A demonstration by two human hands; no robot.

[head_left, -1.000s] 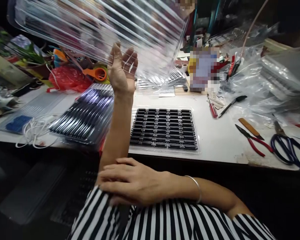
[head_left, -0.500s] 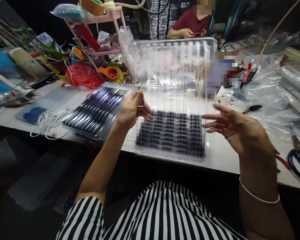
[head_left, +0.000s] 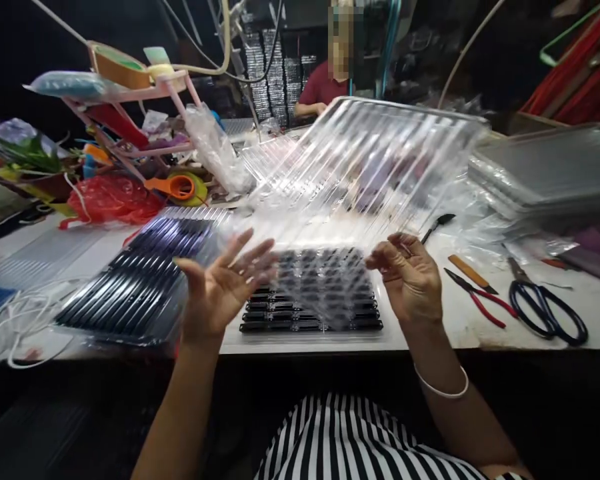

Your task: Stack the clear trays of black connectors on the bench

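A clear ribbed plastic tray [head_left: 395, 143] is raised and tilted above the table, blurred by motion. My right hand [head_left: 410, 280] pinches it near its lower right side. My left hand [head_left: 220, 287] is open, palm up and fingers spread, at the tray's lower left; whether the fingertips touch it I cannot tell. Below and behind the raised tray, rows of narrow black parts [head_left: 313, 327] lie in another clear tray on the table, partly seen through the plastic. To the left of my left hand sits a tray of glossy black pieces [head_left: 125, 287].
Pliers [head_left: 480, 297] with red handles, scissors [head_left: 547, 310] and a brown strip [head_left: 473, 273] lie at right. Stacked clear trays [head_left: 555, 167] stand behind them. A pink rack [head_left: 180, 100], red bag [head_left: 113, 200] and white cable [head_left: 35, 320] are at left. Another person [head_left: 325, 87] sits opposite.
The clear tray has turned from nearly upright to a slant up and right. My left hand has let go and spread; my right hand has closed on the tray. The view has shifted right.
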